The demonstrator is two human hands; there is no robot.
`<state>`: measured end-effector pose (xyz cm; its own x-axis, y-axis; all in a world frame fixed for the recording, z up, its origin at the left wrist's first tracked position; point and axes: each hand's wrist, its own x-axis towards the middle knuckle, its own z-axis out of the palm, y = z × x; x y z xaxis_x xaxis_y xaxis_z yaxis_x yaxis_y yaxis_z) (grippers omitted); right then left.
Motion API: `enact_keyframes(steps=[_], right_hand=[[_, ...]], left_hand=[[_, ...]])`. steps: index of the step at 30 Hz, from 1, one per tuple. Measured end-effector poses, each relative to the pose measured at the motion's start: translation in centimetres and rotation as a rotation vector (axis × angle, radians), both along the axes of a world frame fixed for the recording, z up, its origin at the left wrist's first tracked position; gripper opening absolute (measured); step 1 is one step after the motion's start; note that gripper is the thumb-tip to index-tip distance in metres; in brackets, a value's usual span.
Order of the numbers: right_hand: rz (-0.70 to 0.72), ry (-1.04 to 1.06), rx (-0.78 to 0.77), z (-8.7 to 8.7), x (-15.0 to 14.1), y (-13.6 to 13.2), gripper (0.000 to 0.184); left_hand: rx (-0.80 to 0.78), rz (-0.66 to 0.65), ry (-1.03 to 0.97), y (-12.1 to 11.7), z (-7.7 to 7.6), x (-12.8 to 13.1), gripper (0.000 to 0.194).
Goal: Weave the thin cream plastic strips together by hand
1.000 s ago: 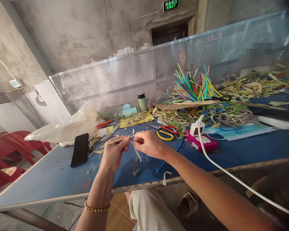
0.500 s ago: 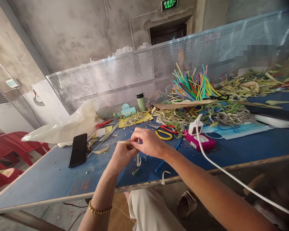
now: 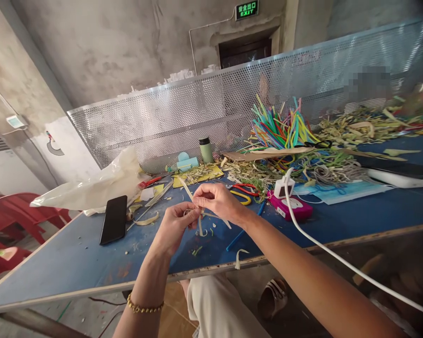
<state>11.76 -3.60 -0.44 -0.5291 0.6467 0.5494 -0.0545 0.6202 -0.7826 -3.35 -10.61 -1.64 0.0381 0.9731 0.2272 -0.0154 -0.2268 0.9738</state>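
Note:
My left hand (image 3: 174, 224) and my right hand (image 3: 216, 201) meet above the blue table (image 3: 74, 263), both pinched on thin pale leaf strips (image 3: 187, 189). One strip sticks up and to the left from my right fingers, others hang down and to the right between the hands. A gold bracelet (image 3: 143, 306) sits on my left wrist. Small leaf scraps lie on the table under the hands.
A black phone (image 3: 113, 218) lies left of my hands, a white plastic bag (image 3: 102, 184) behind it. Red and yellow scissors (image 3: 245, 192), a pink power bank (image 3: 292, 206) with a white cable, a green bottle (image 3: 206, 150), coloured strips (image 3: 282, 126) and a perforated metal screen (image 3: 197, 108) stand behind.
The long strip first pointed left from my left hand. My hands closed together and turned, and the strip now points up and left from my right fingers.

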Motion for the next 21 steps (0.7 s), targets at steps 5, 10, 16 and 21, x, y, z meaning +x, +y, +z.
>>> enact_keyframes(steps=[5,10,16,21], right_hand=[[-0.027,0.013,0.008,-0.3,-0.2,0.2,0.015],[-0.015,0.03,-0.014,-0.5,-0.4,0.0,0.013],[-0.022,-0.007,-0.029,0.1,-0.4,-0.8,0.012],[-0.267,0.022,0.144,0.4,0.1,0.0,0.028]], left_hand=[[0.016,-0.007,0.023,-0.4,0.3,0.1,0.026],[0.015,-0.032,0.054,-0.5,0.3,0.0,0.027],[-0.01,-0.062,0.058,-0.8,0.4,0.2,0.028],[-0.008,0.034,-0.139,-0.4,0.0,0.3,0.024]])
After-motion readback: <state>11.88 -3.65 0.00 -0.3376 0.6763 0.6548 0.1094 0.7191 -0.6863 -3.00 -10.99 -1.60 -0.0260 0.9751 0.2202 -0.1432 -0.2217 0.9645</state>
